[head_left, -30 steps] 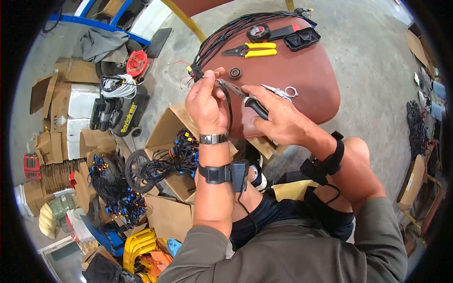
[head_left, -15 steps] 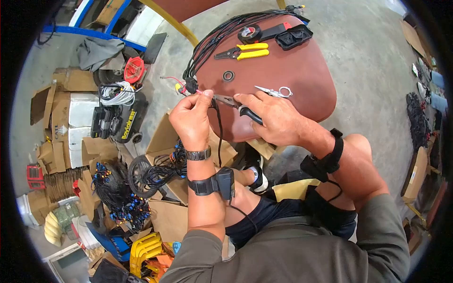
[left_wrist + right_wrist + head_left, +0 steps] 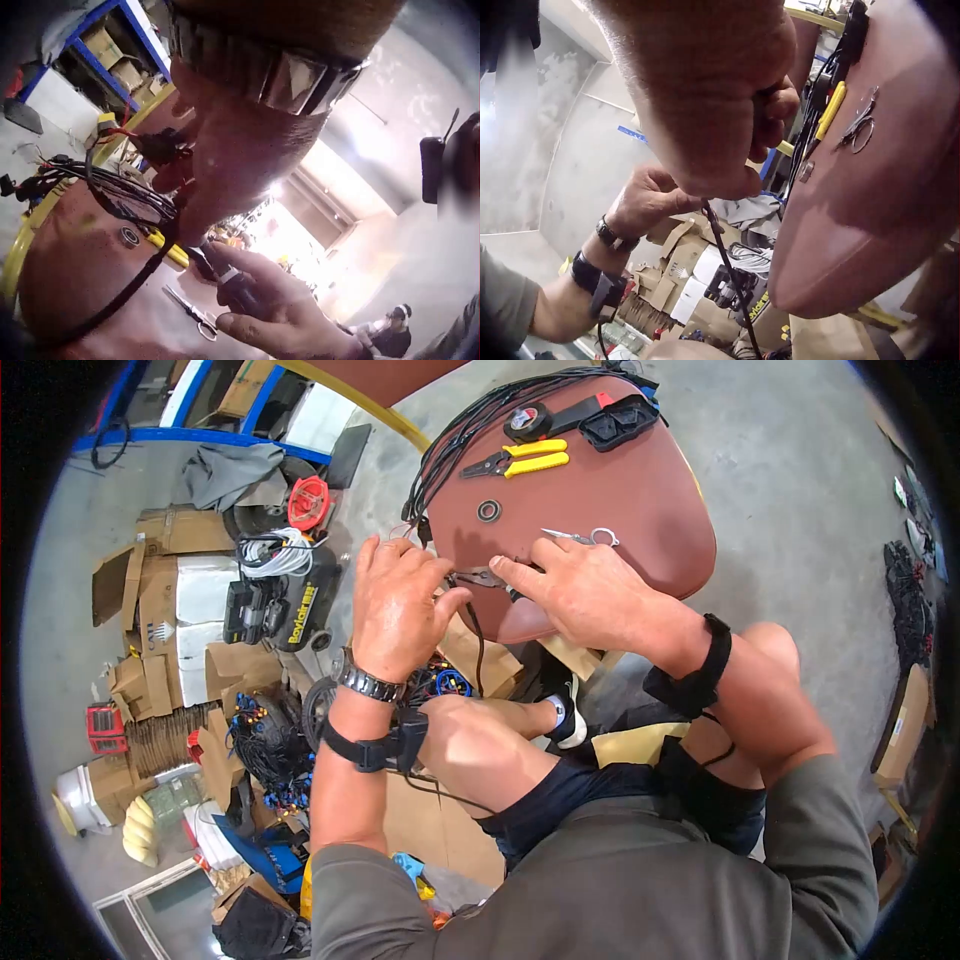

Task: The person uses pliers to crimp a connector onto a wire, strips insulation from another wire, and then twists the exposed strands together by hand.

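Note:
Pliers with metal jaws (image 3: 478, 578) and a dark handle (image 3: 246, 294) are gripped by my right hand (image 3: 590, 590). Their tip points left, at the thumb and fingers of my left hand (image 3: 400, 605). A thin black cable (image 3: 735, 292) is pinched in the left hand, its length hanging below the fingers. In the left wrist view, a red wire with a yellow connector (image 3: 106, 120) sticks out beyond that hand. The wire ends at the pliers' tip are mostly hidden by the fingers.
On the red-brown padded seat (image 3: 640, 510) lie small scissors (image 3: 603, 537), yellow-handled wire strippers (image 3: 535, 457), a small dark ring (image 3: 489, 511), a tape roll (image 3: 527, 423) and a black tray (image 3: 618, 424). Black cables (image 3: 470, 420) run along its far edge. Cardboard boxes (image 3: 180, 532) stand left.
My left hand has turned over, so its back now faces up, and its wrist has swung left. The right hand keeps its grip on the pliers, which stay close to the left fingers.

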`<state>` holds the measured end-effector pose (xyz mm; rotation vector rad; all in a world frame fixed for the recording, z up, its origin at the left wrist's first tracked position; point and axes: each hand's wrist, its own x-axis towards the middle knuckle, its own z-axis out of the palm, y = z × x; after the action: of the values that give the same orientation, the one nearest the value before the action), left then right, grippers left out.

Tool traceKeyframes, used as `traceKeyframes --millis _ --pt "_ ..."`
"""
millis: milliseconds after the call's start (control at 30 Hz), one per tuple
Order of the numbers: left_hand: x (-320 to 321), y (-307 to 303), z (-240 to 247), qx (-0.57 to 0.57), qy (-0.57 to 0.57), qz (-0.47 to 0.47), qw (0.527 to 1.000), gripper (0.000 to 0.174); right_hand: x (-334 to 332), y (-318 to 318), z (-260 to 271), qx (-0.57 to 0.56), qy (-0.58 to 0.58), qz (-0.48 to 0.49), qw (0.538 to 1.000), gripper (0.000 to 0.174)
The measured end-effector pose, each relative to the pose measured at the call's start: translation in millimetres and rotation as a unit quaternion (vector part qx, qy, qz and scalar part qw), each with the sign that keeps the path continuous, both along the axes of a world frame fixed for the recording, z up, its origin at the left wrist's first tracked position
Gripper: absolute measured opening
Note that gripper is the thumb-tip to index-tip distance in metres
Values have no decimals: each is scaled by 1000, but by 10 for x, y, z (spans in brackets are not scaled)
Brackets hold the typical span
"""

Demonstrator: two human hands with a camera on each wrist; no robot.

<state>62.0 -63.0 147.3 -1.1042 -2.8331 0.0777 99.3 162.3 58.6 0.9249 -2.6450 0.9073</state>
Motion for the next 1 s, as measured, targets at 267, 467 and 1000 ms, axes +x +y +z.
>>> traceKeyframes --millis 267,467,1000 --pt "-14 -92 46 -11 -131 118 984 24 20 -61 -49 5 29 19 999 51" --pt "209 -225 -215 130 -139 247 950 27 73 -81 1 -25 23 13 999 43" --pt "439 -200 -533 212 70 110 969 23 282 -82 -14 -245 -381 101 886 62"
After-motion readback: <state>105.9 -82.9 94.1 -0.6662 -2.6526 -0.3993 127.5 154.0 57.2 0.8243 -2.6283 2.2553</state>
